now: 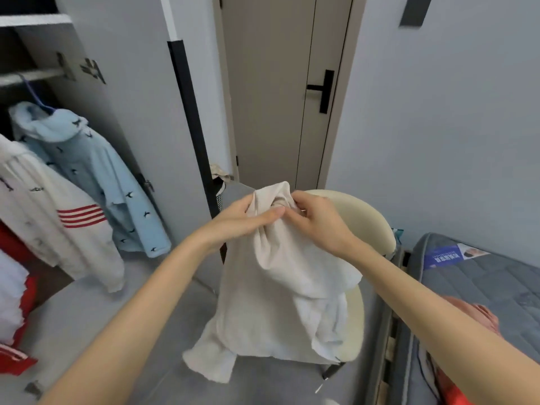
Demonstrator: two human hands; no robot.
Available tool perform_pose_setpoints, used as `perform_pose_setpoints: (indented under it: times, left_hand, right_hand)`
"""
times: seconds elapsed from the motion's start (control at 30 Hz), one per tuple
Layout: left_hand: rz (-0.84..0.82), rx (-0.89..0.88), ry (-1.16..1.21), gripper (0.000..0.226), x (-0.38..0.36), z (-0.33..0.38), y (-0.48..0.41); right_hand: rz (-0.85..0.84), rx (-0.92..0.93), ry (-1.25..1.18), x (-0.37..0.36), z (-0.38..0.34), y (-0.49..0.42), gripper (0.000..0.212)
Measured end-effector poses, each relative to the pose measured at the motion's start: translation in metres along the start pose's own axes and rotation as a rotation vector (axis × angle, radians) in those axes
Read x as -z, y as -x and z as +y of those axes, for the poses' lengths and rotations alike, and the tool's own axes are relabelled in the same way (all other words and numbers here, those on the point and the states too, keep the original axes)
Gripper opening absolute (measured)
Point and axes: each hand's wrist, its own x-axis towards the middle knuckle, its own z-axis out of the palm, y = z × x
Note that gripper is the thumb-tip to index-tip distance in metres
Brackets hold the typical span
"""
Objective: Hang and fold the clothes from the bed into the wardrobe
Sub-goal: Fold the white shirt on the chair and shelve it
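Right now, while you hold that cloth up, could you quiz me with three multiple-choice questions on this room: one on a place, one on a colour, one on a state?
1. Where does the pale blue hooded top hang?
A. from the wardrobe rail
B. on a wall hook
C. on a ladder

2. What colour are the stripes on the white garment beside it?
A. green
B. red
C. black

3. What are the left hand and right hand doing?
A. both are empty
B. one holds, one is idle
C. both grip the cream top

Answers:
1 A: it hangs beneath the rail inside the open wardrobe.
2 B: the bands show red against the white sleeve.
3 C: both hands pinch its upper end, and the rest hangs down from them.
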Motion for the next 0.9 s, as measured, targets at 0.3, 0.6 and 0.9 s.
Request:
perform_pose_setpoints:
  times: [0.3, 0.6, 0.9]
  left_hand:
    - [0.239, -0.107, -0.173, 0.026, -0.001, -0.012, -0.004]
    - [0.170, -0.282, -0.464, 0.030, 0.017, 0.019, -0.015]
    - [0.381, -0.155, -0.755, 0.023, 0.041, 0.006, -0.026]
  right_hand:
    - [-0.247, -0.211, -0.262, 0.018, 0.023, 0.002, 0.045]
    - [0.021, 0.021, 0.074, 0.055, 0.025, -0.025, 0.034]
    - [-0.030, -0.017, -0.077, 0.079, 0.025, -0.041, 0.038]
